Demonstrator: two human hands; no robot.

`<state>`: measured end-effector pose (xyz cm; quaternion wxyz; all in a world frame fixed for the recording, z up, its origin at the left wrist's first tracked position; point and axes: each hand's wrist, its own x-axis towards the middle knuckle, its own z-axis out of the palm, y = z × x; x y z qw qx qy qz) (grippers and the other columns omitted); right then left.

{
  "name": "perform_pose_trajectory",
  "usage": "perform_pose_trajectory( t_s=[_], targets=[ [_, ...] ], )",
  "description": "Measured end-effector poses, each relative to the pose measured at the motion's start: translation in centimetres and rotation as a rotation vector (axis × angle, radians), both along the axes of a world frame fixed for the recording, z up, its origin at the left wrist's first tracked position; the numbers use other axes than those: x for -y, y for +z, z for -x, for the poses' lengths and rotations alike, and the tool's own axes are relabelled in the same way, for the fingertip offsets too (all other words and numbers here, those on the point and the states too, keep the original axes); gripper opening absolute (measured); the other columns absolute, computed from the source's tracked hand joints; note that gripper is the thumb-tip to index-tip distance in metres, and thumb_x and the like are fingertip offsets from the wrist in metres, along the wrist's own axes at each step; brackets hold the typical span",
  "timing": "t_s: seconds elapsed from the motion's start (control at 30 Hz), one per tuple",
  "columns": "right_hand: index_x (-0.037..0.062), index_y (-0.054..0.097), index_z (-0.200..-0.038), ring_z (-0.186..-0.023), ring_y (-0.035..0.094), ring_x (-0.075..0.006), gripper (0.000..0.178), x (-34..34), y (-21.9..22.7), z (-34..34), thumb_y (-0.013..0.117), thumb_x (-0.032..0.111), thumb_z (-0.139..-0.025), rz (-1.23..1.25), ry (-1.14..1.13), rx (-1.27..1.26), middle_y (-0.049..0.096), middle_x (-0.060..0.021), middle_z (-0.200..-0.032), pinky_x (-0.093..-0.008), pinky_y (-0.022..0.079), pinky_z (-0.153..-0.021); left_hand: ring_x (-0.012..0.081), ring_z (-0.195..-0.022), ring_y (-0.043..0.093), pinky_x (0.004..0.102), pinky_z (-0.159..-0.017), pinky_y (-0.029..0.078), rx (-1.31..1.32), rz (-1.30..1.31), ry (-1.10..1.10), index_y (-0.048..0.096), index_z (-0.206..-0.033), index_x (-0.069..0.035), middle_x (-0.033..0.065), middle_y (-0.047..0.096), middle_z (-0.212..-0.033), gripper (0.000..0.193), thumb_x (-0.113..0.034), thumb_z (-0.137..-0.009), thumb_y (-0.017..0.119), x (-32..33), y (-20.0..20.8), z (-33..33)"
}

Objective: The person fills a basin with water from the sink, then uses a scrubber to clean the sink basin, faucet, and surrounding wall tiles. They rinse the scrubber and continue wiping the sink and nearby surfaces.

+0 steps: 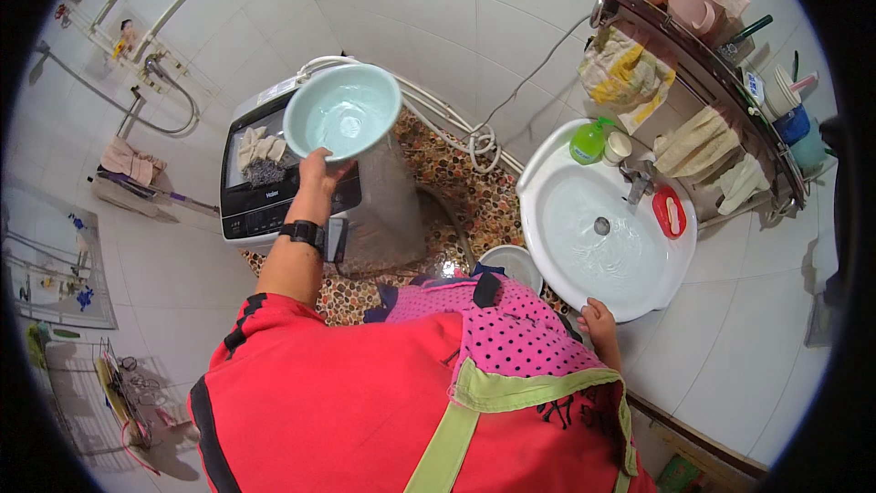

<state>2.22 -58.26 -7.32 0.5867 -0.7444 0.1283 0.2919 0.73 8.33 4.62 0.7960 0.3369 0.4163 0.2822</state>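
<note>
Pale lettering (275, 194) stands on the dark front edge of the lid of the washing machine (379, 210) at left; nearer, its control strip (263, 218) carries tiny marks, too small to read. At right, the green pump bottle (587, 143) bears small, illegible print, as does a white-and-blue packet (753, 87) on the far-right shelf (691, 46).

Left hand (318, 171) outstretched, right hand (599, 324) lower.

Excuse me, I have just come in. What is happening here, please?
A person's left hand grips the near rim of a pale blue round basin at the boxy black-and-grey washing machine. A crumpled cream cloth lies on the machine. The right hand is beside the white oval sink, with nothing visible in it.
</note>
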Motion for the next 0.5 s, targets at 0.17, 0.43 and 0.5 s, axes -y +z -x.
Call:
perform_pose_trajectory(
  t_s=[0.17,0.43,0.5],
  targets=[
    [-0.0046,0.047,-0.13,-0.075,0.062,-0.0159,0.049,-0.6,0.4,1.5,0.061,0.019,-0.089,0.039,0.008,-0.008,0.062,-0.0104,-0.097,-0.0281,0.053,-0.062,0.0434,-0.109,0.052,0.0573,-0.074,0.058,0.04,-0.052,0.046,0.029,-0.137,-0.002,0.0242,0.041,-0.128,0.062,0.006,-0.077,0.044,-6.3,-1.4,-1.2],
    [-0.0018,0.049,-0.129,-0.077,0.062,-0.0155,0.046,-2.8,0.3,1.8,0.062,0.018,-0.09,0.102,0.004,-0.01,0.064,-0.0106,-0.098,-0.0278,0.052,-0.061,0.0464,-0.11,0.05,0.0595,-0.077,0.058,0.008,-0.016,0.178,0.026,-0.138,-0.003,0.025,0.036,-0.131,0.06,0.005,-0.081,0.044,-11.0,-3.1,-2.7],
    [-0.002,0.049,-0.129,-0.077,0.062,-0.0154,0.046,-3.6,0.4,1.8,0.062,0.018,-0.09,0.099,0.006,-0.016,0.064,-0.0104,-0.099,-0.0279,0.052,-0.062,0.0458,-0.112,0.05,0.0597,-0.078,0.057,0.004,0.012,0.145,0.027,-0.138,-0.002,0.0249,0.037,-0.131,0.059,0.004,-0.081,0.044,-11.6,-3.7,-2.7]
  ],
)
